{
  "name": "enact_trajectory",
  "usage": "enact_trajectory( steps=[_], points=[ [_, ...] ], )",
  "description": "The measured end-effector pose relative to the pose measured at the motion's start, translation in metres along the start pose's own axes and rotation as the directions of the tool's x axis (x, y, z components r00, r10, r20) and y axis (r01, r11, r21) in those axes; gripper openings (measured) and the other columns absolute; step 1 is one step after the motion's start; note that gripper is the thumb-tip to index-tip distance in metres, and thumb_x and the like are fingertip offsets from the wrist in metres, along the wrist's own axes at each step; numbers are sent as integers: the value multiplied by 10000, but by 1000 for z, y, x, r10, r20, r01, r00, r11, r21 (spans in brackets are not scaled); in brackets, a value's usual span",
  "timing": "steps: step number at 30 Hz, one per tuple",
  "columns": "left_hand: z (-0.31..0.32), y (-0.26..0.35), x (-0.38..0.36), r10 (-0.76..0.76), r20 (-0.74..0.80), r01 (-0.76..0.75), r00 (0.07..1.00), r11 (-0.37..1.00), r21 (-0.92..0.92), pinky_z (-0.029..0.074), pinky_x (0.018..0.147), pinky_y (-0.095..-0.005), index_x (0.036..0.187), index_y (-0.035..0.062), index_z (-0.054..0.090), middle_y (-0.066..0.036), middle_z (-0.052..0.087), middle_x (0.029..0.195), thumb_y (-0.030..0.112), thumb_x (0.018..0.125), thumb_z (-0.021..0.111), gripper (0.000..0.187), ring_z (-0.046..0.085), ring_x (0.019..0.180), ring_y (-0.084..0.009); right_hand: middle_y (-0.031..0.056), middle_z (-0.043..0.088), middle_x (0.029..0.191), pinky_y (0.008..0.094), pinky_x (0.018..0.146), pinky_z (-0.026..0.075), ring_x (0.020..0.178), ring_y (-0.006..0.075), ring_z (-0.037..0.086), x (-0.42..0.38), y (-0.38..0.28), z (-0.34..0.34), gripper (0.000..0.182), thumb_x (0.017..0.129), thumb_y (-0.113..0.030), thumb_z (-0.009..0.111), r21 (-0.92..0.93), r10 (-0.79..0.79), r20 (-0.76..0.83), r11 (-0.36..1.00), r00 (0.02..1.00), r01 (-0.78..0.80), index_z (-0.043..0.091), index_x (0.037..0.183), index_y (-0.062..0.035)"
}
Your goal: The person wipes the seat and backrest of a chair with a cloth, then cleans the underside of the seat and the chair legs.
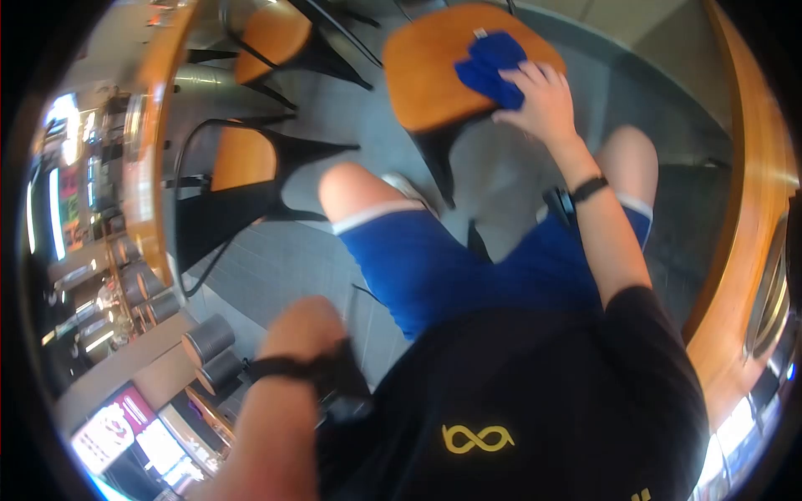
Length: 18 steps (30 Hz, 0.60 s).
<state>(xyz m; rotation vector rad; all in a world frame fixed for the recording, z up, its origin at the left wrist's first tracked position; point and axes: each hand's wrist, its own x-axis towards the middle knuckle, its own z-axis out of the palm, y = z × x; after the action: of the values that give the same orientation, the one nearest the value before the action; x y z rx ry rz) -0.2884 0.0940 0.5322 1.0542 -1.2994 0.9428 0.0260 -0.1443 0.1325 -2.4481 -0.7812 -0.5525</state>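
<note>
A crumpled dark blue cloth (489, 65) with a small pale tag lies on the wooden seat (426, 75) at the top. My right hand (541, 98) is at its right edge, the fingers spread and the fingertips over the cloth, the thumb apart. A dark band circles that wrist. At the lower left, my left hand (307, 324) is blurred beside my body, away from the cloth. Its fingers cannot be made out. A dark strap crosses that arm, and a dark object sits close to it.
Two chairs with wooden seats and black frames (244, 159) stand at the left. A wooden counter edge (735, 250) curves along the right side. My knees reach toward the wooden seat. Several dark round stools and lit screens (117, 426) show at the lower left.
</note>
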Motion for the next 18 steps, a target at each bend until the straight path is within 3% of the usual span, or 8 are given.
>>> enact_trajectory(
  steps=[2, 3, 4, 5, 7, 11, 13, 18],
  points=[
    [-11, -50, -65, 202, -392, -289, 898, 941, -176, 402, 639, -315, 876, 155, 590, 84, 562, 847, 131, 1008, 590, 134, 547, 738, -91, 59, 689, 1310, 491, 1055, 501, 1295, 330, 605, 1, -8, -4, 818, 489, -361, 1034, 13, 18, 41, 1000, 999, -19, 787, 1251, -197],
    [2, -104, -72, 275, -320, -93, 907, 870, 484, 425, 676, -331, 876, 140, 609, 40, 563, 851, 222, 1030, 593, 174, 571, 778, -133, 69, 686, 1304, 498, 1062, 483, 1304, 335, 591, 3, -2, -8, 811, 494, -371, 1035, 28, 20, 54, 999, 998, -21, 788, 1245, -193],
    [-10, -90, -97, -115, -257, 244, 960, 796, 555, 444, 696, -348, 892, 120, 627, -20, 554, 851, 275, 1000, 627, 189, 584, 789, -189, 72, 677, 1300, 505, 1060, 474, 1305, 336, 584, 4, -6, -14, 811, 504, -386, 1038, 23, 32, 84, 999, 996, -34, 783, 1249, -191],
    [-9, -120, -139, -26, -340, 275, 940, 645, 713, 459, 703, -368, 913, 97, 635, -60, 577, 868, 214, 968, 665, 132, 589, 790, -234, 72, 668, 1299, 507, 1058, 472, 1310, 337, 577, 1, -3, -8, 818, 511, -405, 1042, 16, 27, 99, 999, 995, -29, 775, 1255, -194],
    [-31, -144, -178, -492, -420, 593, 762, 273, 757, 523, 813, -404, 998, 42, 669, -108, 641, 973, 59, 929, 715, 85, 635, 889, -278, 86, 681, 1284, 506, 1041, 482, 1274, 352, 596, 6, -8, -16, 835, 496, -386, 1047, 6, 6, 78, 1000, 997, -7, 774, 1260, -186],
    [-73, -206, -339, -600, -675, 762, 429, -161, 627, 518, 1042, -457, 1315, 2, 656, -221, 630, 1342, 264, 995, 793, 436, 630, 1221, -397, 66, 675, 1273, 498, 1024, 482, 1257, 325, 602, 2, -7, -17, 781, 526, -408, 1049, 12, 24, 94, 1000, 995, -25, 787, 1233, -205],
    [-82, -228, -403, -544, -831, 657, 117, -584, 476, 488, 1161, -511, 1511, -20, 591, -275, 493, 1604, 475, 1028, 748, 710, 566, 1410, -493, 71, 679, 1257, 495, 1014, 482, 1244, 329, 605, -5, -1, -11, 721, 578, -395, 1035, 59, 19, 58, 998, 998, -23, 787, 1226, -198],
    [-78, -237, -407, -701, -714, 777, 12, -443, 448, 460, 1226, -503, 1599, -4, 526, -277, 318, 1754, 621, 1009, 713, 880, 476, 1529, -498, 87, 679, 1242, 489, 997, 477, 1238, 346, 602, -19, 6, -6, 486, 773, -334, 959, 122, -8, -47, 992, 999, 14, 782, 1196, -175]
  ],
)
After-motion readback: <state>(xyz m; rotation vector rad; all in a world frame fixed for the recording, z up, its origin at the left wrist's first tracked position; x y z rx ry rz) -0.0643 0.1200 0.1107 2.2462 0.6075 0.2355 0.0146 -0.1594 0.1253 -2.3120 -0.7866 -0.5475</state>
